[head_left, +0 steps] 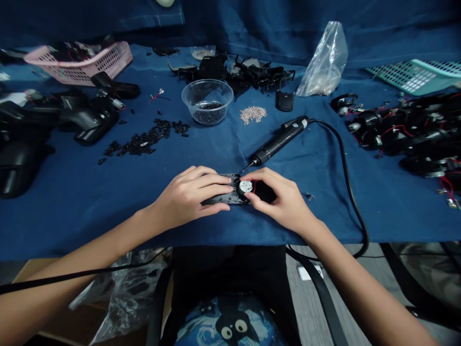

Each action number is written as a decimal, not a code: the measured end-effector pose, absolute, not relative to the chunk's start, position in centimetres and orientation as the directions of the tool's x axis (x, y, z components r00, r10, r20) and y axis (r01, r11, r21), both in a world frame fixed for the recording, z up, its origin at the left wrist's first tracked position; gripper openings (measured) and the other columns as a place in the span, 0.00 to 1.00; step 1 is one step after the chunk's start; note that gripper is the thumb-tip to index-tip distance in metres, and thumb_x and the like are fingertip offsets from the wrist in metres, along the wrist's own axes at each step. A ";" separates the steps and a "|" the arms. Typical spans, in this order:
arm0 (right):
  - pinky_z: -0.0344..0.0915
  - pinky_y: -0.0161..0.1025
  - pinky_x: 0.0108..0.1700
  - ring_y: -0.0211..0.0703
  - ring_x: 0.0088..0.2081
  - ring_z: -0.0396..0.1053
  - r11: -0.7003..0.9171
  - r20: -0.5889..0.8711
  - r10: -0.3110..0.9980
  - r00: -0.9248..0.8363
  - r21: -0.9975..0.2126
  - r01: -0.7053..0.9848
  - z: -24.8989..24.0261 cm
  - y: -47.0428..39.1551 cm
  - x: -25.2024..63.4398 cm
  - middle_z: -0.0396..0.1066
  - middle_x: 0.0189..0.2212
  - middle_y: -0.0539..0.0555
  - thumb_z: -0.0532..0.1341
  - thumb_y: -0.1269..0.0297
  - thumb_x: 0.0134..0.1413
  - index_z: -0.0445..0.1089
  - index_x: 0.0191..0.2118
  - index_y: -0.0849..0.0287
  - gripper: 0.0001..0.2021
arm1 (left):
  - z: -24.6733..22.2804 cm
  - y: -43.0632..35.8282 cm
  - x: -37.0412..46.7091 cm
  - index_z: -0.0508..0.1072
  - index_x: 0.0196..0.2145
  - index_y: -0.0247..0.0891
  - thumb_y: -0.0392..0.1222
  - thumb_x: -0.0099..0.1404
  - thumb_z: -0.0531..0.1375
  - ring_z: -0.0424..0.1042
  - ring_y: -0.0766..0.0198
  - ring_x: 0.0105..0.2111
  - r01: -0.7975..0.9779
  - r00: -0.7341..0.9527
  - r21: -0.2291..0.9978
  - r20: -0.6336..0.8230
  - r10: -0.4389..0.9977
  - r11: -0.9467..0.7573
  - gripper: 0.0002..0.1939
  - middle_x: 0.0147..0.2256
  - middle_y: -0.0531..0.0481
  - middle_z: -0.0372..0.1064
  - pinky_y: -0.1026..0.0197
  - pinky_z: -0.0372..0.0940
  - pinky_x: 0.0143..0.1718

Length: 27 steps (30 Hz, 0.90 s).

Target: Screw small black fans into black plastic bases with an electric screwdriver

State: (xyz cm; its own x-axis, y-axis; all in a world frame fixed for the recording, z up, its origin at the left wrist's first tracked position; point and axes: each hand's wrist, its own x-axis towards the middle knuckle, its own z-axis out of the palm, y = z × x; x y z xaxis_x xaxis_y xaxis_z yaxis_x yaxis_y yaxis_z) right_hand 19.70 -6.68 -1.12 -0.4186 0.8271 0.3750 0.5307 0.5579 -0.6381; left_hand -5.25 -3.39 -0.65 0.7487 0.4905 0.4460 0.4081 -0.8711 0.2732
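Observation:
My left hand (198, 192) lies over a black plastic housing (236, 197) on the blue cloth, its fingers wrapped round the left part. My right hand (279, 197) pinches a small round motor (246, 186) with a white face and red wires, between thumb and index finger, at the right part of the housing. Just behind my hands a black electric screwdriver (279, 142) lies with its tip pointing toward the housing. The inside of the housing is partly hidden by my left fingers.
A clear bowl (208, 103) of black screws stands behind, beside a pile of silver screws (253, 114). Small black parts (146, 138) lie left. Black housings (86, 115), a pink basket (86, 67), a plastic bag (326, 65) and a green basket (418, 79) surround them. A cable (342, 158) curves right.

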 end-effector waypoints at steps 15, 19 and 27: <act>0.67 0.40 0.50 0.41 0.45 0.70 0.563 0.382 0.824 -0.419 -0.642 0.521 -1.1 -6.7 19.7 0.72 0.44 0.53 0.59 0.65 0.60 0.67 0.49 0.56 0.11 | -0.4 -3.4 -5.0 0.75 0.48 0.40 0.46 0.65 0.63 0.71 0.57 0.48 0.391 0.772 0.228 0.446 0.453 -0.892 0.15 0.49 0.47 0.75 0.54 0.66 0.48; 0.64 0.45 0.58 0.46 0.55 0.65 0.598 0.389 0.796 -0.463 -0.619 0.508 -1.2 -6.7 19.8 0.67 0.53 0.58 0.62 0.59 0.58 0.63 0.57 0.59 0.23 | -0.4 -3.2 -5.1 0.75 0.49 0.39 0.45 0.65 0.63 0.71 0.57 0.48 0.383 0.780 0.218 0.444 0.441 -0.897 0.16 0.49 0.46 0.75 0.54 0.66 0.49; 0.65 0.47 0.58 0.48 0.55 0.66 0.545 0.279 0.818 -0.503 -0.656 0.522 -1.1 -6.3 20.3 0.67 0.53 0.58 0.65 0.50 0.52 0.63 0.59 0.58 0.31 | -0.4 -3.0 -5.1 0.75 0.48 0.38 0.44 0.65 0.63 0.71 0.57 0.47 0.361 0.779 0.239 0.454 0.432 -0.901 0.15 0.48 0.46 0.75 0.53 0.67 0.48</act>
